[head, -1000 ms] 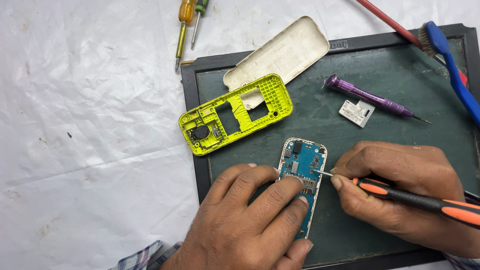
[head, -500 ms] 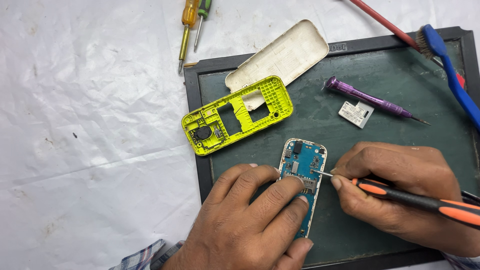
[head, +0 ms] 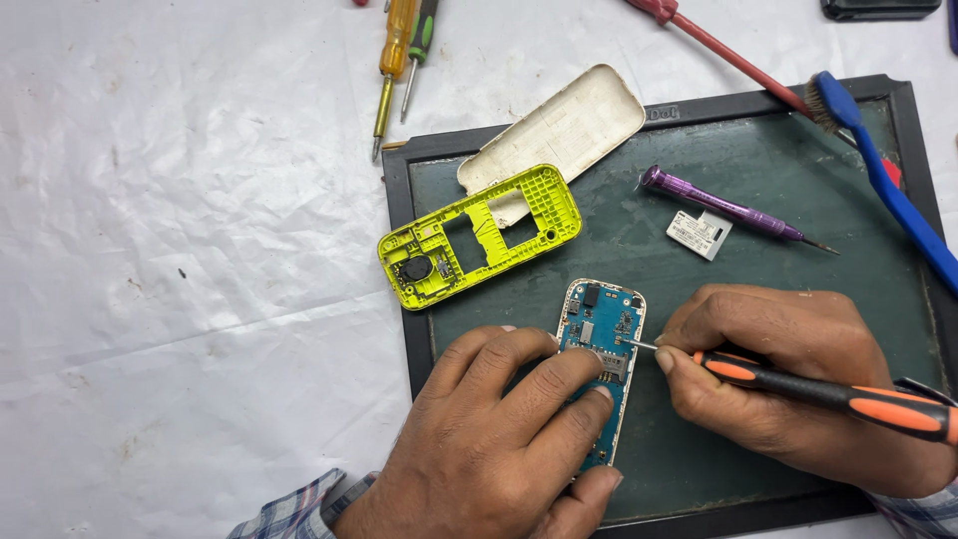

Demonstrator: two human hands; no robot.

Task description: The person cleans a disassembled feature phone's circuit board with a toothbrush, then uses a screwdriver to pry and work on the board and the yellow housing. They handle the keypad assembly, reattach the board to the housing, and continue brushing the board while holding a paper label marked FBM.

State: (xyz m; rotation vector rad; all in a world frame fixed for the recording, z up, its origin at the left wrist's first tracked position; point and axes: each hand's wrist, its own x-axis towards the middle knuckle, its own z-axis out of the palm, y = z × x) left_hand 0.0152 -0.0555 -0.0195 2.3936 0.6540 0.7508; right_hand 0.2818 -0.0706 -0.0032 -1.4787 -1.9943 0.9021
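A blue phone circuit board (head: 605,321) lies on a dark green work mat (head: 639,220). My left hand (head: 499,439) presses down on the board's lower half, fingers spread over it. My right hand (head: 788,384) grips an orange-and-black screwdriver (head: 848,394), its metal tip touching the board's right edge near the middle. Up and to the left, a yellow-green phone frame (head: 479,235) rests on the mat's corner, partly over a white back cover (head: 569,125).
A purple screwdriver (head: 728,210) and a small white part (head: 699,235) lie on the mat's upper right. A blue brush (head: 883,180) and a red tool (head: 718,45) sit at the right. Two screwdrivers (head: 399,50) lie on the white sheet above the mat.
Both hands, the screwdriver and the board keep the same pose. Nothing on the mat has shifted; only the camera view has moved slightly.
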